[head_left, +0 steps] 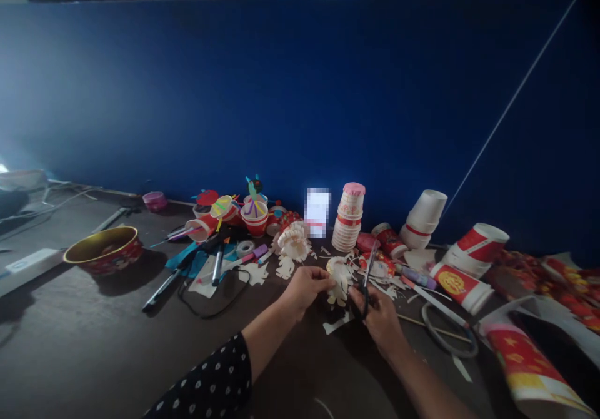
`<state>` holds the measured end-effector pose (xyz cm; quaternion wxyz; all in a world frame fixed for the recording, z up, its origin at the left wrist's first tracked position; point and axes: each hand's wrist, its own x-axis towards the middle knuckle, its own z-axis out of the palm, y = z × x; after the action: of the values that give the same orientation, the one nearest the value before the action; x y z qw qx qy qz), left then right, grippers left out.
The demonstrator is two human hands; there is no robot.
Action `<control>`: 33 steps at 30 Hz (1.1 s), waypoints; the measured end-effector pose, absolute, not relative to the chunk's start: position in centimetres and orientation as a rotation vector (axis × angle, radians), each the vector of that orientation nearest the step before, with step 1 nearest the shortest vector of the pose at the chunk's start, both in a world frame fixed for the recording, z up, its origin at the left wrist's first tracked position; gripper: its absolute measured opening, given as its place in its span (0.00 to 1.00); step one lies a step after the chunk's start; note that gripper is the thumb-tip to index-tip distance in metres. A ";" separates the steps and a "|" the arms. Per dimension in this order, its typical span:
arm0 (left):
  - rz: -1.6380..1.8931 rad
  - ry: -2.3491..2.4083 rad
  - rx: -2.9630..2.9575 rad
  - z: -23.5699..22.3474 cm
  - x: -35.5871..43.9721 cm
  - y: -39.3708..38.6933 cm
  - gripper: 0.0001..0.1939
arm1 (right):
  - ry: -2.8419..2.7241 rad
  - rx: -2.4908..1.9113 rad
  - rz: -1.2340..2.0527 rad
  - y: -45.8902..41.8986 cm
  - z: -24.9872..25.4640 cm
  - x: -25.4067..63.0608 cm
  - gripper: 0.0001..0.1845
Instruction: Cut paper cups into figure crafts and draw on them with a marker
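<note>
My left hand (308, 291) pinches the left edge of a cream-white paper cutout (340, 278) with petal-like lobes, held just above the dark table. In my right hand (382, 319) is a pair of scissors (371, 269), blades pointing up and away, close to the cutout's right side. I cannot tell whether the blades touch the paper. A similar frilled white paper piece (294, 242) stands behind my left hand. White paper scraps lie around both hands, one strip (338, 324) just below the cutout.
Stacked paper cups (347, 231) stand behind the hands, with more cups (422, 219) to the right. A gold-rimmed bowl (104, 253), markers (218, 264) and decorated cups (255, 219) are at left. A red cup (529, 363) lies at the front right. A blue partition (281, 94) rises behind.
</note>
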<state>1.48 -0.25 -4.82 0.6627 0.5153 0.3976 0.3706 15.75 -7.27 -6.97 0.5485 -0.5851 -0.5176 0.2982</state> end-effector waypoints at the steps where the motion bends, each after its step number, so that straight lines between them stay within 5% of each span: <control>1: 0.830 0.898 1.178 -4.7 1.5 -0.3 0.11 | -1.248 -1.367 0.721 -7.2 -7.0 15.8 0.16; 18: 0.784 0.798 1.152 -4.7 1.4 -0.6 0.23 | -1.233 -1.290 0.816 -7.2 -6.5 15.7 0.18; 33: 0.793 0.871 1.173 -4.7 1.2 -0.4 0.10 | -1.012 -1.283 0.830 -7.2 -7.4 16.0 0.20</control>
<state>1.21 -0.42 -4.74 0.6741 0.5213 0.3870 0.3522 16.01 -7.16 -7.44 0.6089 -0.5554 -0.4380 0.3592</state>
